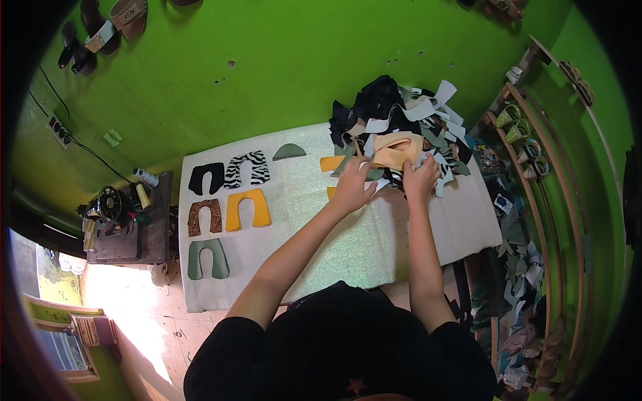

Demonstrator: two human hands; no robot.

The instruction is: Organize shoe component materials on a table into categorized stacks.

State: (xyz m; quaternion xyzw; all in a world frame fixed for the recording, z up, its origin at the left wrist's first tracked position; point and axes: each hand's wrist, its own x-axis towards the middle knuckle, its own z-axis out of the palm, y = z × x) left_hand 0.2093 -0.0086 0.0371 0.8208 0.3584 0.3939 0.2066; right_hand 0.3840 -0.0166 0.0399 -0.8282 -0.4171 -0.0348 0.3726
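Observation:
A heap of cut material scraps (381, 100) in black, white, green and cream lies at the table's far right. My left hand (353, 186) is at its near left edge, fingers apart, beside a grey-green piece (340, 166) and a yellow piece (330, 163). My right hand (420, 178) reaches to the front of the heap with spread fingers, next to a cream-yellow piece (398, 150). No piece is plainly gripped in either hand. On the left lie U-shaped pieces: black (206, 178), zebra-striped (247, 169), brown-patterned (204, 218), yellow (248, 209) and green (208, 258).
The pale-covered table (301, 250) stands against a green wall. A green half-round piece (289, 152) lies at its far edge. A sewing machine (109, 204) is on a dark stand at left. Wooden racks (548, 220) with shoes and more scraps (518, 267) line the right side.

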